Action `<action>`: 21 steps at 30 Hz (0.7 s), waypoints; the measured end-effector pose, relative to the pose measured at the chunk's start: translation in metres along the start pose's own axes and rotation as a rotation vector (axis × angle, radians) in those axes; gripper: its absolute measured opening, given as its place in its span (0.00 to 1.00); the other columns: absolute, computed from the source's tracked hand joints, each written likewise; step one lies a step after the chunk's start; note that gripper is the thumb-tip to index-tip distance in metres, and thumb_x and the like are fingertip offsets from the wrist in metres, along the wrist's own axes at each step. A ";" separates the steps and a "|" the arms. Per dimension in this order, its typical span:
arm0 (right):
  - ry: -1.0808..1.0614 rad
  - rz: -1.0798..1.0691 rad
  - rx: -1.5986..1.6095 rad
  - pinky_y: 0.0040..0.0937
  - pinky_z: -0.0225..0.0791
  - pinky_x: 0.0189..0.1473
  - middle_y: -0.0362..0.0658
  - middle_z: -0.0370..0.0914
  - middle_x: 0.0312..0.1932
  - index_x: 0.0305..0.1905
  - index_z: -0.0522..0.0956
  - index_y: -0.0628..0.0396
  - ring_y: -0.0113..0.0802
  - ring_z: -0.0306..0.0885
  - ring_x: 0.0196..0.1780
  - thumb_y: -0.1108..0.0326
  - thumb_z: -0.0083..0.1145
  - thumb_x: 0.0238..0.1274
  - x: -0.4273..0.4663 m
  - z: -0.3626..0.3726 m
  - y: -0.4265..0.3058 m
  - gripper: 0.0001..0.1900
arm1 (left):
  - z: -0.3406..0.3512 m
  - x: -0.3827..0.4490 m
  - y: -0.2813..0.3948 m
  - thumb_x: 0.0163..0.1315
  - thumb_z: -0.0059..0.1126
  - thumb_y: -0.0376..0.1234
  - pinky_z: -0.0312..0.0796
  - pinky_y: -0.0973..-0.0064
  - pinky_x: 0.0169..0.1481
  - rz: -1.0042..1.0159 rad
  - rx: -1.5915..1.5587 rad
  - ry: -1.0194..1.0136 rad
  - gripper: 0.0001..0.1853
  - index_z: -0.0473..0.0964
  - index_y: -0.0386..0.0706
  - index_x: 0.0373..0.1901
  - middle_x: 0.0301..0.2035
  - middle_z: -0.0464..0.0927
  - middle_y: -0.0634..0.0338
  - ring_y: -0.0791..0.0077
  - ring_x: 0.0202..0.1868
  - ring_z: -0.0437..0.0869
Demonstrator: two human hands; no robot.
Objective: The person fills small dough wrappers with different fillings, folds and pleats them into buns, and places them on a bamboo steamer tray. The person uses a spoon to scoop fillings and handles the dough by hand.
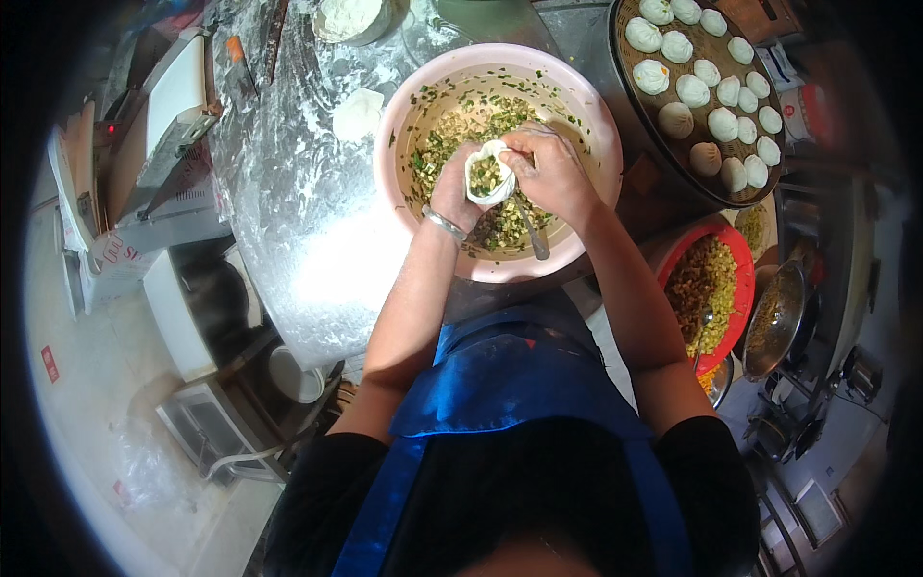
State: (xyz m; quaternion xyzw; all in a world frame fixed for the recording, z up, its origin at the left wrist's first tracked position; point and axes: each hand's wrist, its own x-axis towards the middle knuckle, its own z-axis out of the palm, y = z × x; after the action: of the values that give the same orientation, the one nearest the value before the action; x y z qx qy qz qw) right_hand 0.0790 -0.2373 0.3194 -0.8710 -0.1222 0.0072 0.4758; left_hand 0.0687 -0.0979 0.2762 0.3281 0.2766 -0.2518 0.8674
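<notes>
Over a pale pink basin [393, 155], my left hand [454, 189] cups a dough wrapper [503, 189] whose top is still open. Chopped green and pale filling [484, 175] shows inside it. The fingers of my right hand [548, 169] pinch the wrapper's rim on the right side. More chopped filling [451, 137] lies in the basin, with green bits stuck to its walls. A metal spoon [537, 241] rests in the basin below my hands, its handle pointing towards me.
A flat dough round [358, 115] lies on the floured metal table [288, 180]. Beyond it are a bowl of flour [352, 18] and an orange-handled scraper [236, 54]. Right stands a round steamer tray [652, 119] bearing several buns [692, 91]. Nearer is a red basin [746, 278] of two fillings.
</notes>
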 end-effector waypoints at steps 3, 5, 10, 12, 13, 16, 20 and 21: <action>-0.010 -0.002 0.031 0.38 0.66 0.42 0.50 0.75 0.27 0.28 0.76 0.63 0.48 0.73 0.36 0.74 0.57 0.48 -0.002 0.000 -0.006 0.03 | 0.011 -0.017 0.003 0.64 0.41 0.46 0.79 0.68 0.38 -0.057 -0.260 -0.044 0.17 0.71 0.43 0.40 0.35 0.78 0.58 0.68 0.37 0.82; -0.013 0.003 0.059 0.38 0.66 0.41 0.50 0.74 0.27 0.29 0.77 0.63 0.48 0.73 0.35 0.75 0.57 0.48 -0.003 0.002 -0.010 0.03 | 0.007 -0.012 -0.003 0.63 0.40 0.46 0.79 0.68 0.38 0.004 -0.287 0.022 0.17 0.71 0.44 0.39 0.34 0.78 0.58 0.68 0.36 0.82; -0.037 -0.047 -0.043 0.40 0.66 0.40 0.52 0.75 0.29 0.31 0.78 0.62 0.49 0.74 0.35 0.75 0.57 0.49 0.000 0.003 -0.003 0.04 | -0.004 0.001 -0.009 0.61 0.45 0.43 0.78 0.75 0.33 0.107 -0.152 0.054 0.14 0.72 0.43 0.37 0.32 0.78 0.58 0.72 0.33 0.82; -0.065 -0.055 -0.036 0.41 0.67 0.40 0.53 0.75 0.29 0.32 0.78 0.62 0.50 0.74 0.35 0.74 0.56 0.50 0.001 0.001 -0.004 0.04 | -0.006 0.002 -0.009 0.61 0.46 0.41 0.78 0.76 0.32 0.108 -0.148 0.045 0.13 0.72 0.42 0.37 0.31 0.78 0.59 0.73 0.31 0.82; -0.071 -0.018 0.007 0.41 0.67 0.40 0.53 0.76 0.29 0.32 0.78 0.62 0.51 0.75 0.35 0.74 0.56 0.50 0.002 -0.002 -0.007 0.04 | -0.007 0.003 -0.008 0.61 0.46 0.42 0.78 0.76 0.32 0.100 -0.118 0.037 0.13 0.72 0.42 0.37 0.31 0.78 0.59 0.73 0.30 0.82; -0.096 0.018 0.012 0.40 0.67 0.38 0.53 0.76 0.27 0.33 0.78 0.62 0.51 0.75 0.33 0.73 0.56 0.51 0.003 -0.001 -0.001 0.05 | -0.008 0.002 -0.001 0.62 0.46 0.44 0.78 0.75 0.33 0.049 0.077 0.043 0.16 0.72 0.41 0.39 0.32 0.78 0.59 0.73 0.31 0.82; -0.029 0.078 0.092 0.36 0.68 0.34 0.52 0.76 0.26 0.33 0.78 0.61 0.47 0.76 0.30 0.72 0.57 0.52 0.004 -0.003 0.003 0.05 | -0.002 -0.012 0.007 0.64 0.45 0.47 0.77 0.70 0.46 0.188 -0.119 -0.155 0.23 0.68 0.38 0.49 0.44 0.75 0.53 0.67 0.46 0.79; -0.013 0.103 0.115 0.35 0.67 0.34 0.52 0.76 0.26 0.33 0.78 0.61 0.46 0.76 0.29 0.71 0.58 0.52 0.003 -0.002 0.002 0.06 | -0.001 -0.012 0.006 0.64 0.45 0.47 0.75 0.70 0.50 0.243 -0.119 -0.188 0.24 0.66 0.38 0.52 0.48 0.72 0.53 0.67 0.49 0.77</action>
State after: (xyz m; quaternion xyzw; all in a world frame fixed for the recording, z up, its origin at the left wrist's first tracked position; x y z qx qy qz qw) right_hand 0.0831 -0.2395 0.3190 -0.8474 -0.0799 0.0444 0.5230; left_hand 0.0636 -0.0903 0.2857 0.2824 0.1667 -0.1578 0.9314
